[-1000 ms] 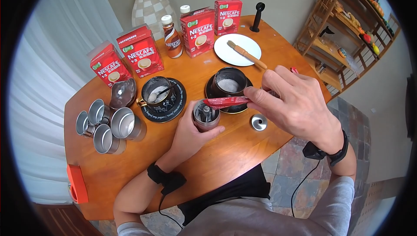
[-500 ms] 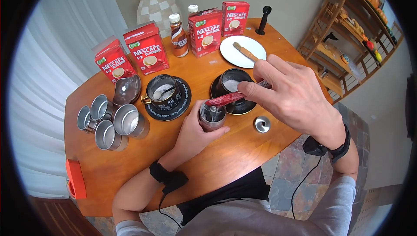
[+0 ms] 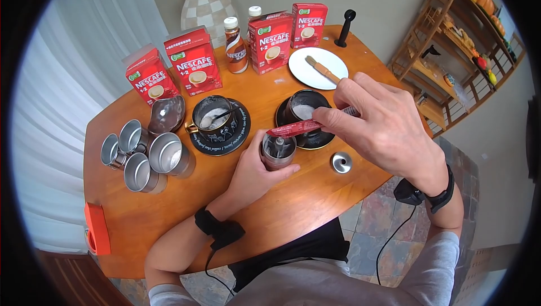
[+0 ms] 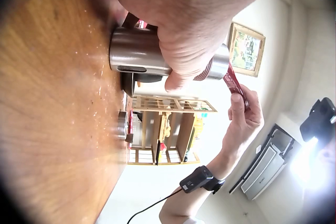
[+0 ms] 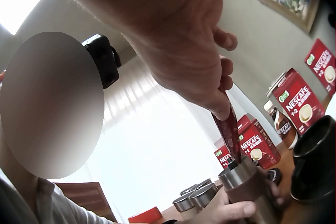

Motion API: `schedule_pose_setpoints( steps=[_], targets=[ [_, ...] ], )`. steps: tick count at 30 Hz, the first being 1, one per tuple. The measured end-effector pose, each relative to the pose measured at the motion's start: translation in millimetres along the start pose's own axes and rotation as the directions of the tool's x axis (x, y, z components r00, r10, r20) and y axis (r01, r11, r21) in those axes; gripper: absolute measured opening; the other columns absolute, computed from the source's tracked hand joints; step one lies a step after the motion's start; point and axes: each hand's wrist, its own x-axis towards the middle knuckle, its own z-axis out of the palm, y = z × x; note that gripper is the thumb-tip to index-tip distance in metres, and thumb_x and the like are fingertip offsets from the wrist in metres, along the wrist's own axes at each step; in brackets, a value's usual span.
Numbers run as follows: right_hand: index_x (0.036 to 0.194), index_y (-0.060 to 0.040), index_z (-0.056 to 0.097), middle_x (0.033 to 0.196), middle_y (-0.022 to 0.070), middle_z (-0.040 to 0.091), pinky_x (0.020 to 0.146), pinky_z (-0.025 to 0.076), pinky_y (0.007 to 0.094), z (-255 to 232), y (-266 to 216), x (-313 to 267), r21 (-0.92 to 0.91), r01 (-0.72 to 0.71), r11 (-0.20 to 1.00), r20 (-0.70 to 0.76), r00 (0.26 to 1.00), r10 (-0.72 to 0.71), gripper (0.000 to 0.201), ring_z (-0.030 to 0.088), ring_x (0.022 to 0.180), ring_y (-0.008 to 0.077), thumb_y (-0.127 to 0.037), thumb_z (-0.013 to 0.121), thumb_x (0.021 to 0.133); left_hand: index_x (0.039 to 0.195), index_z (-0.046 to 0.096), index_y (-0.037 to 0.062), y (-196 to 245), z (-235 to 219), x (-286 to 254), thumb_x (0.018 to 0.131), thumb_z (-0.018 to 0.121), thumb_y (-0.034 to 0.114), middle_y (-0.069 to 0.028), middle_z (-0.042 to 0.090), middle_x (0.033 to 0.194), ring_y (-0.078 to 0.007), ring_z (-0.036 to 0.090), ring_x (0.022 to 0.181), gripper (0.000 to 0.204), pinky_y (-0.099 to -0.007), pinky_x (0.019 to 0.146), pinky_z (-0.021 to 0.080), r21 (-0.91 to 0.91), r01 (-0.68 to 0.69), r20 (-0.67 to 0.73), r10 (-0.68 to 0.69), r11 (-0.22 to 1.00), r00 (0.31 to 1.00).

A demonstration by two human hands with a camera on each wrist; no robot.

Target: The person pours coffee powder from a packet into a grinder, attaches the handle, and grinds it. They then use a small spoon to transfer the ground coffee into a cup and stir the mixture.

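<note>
The left hand (image 3: 251, 165) grips a metal cylinder (image 3: 276, 162) with a grey band, standing on the table, its top uncovered and a central shaft showing inside. Between thumb and fingers the right hand (image 3: 383, 128) pinches a slim red packet (image 3: 293, 128), tilted down so its far end lies over the cylinder's mouth. In the right wrist view the packet (image 5: 229, 132) points down into the cylinder (image 5: 247, 182). Whether anything flows from it cannot be seen. Behind the packet stands a black cup (image 3: 295, 103) with pale powder, on a black saucer.
Another black cup (image 3: 200, 115) with powder and a spoon is at centre-left. Several metal cups (image 3: 169, 156) stand left. Red boxes (image 3: 194, 75) and bottles (image 3: 235, 52) line the back. A white plate (image 3: 304, 75) holds a brush (image 3: 321, 68). A metal disc (image 3: 341, 162) lies right of the cylinder.
The head view has shifted a little, so the table's things appear slightly further right. Both hands keep their holds, and the packet lies at a slightly flatter slant than half a second ago.
</note>
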Motion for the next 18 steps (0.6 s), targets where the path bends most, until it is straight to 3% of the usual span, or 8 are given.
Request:
schedule_pose_setpoints(
  steps=[16,18],
  targets=[
    [0.101,-0.0151,0.074,0.086,0.0019,0.054,0.052,0.045,0.0342,3.5,3.0,1.2,0.006,-0.014,1.0,0.014,1.0,0.014,0.022,0.058,0.073,0.0185,-0.018,0.082,0.081,0.129,0.052,0.0022,0.1,-0.9,0.4,0.081,0.092,0.016,-0.0122,0.069,0.116,-0.018,0.069,0.107,0.064,-0.0344,0.096,0.055,0.022,0.011,0.012,-0.012,1.0,1.0],
    [0.101,-0.0148,0.074,0.086,0.0019,0.054,0.053,0.046,0.0345,3.0,3.1,0.0,0.014,-0.025,1.0,0.019,1.0,0.025,0.023,0.058,0.073,0.0188,-0.018,0.083,0.081,0.129,0.053,0.0031,4.2,-0.8,0.2,0.081,0.09,0.01,-0.0073,0.067,0.116,-0.0141,0.065,0.106,0.061,-0.0319,0.096,0.052,0.003,0.033,0.019,-0.033,0.999,0.999]
  ],
)
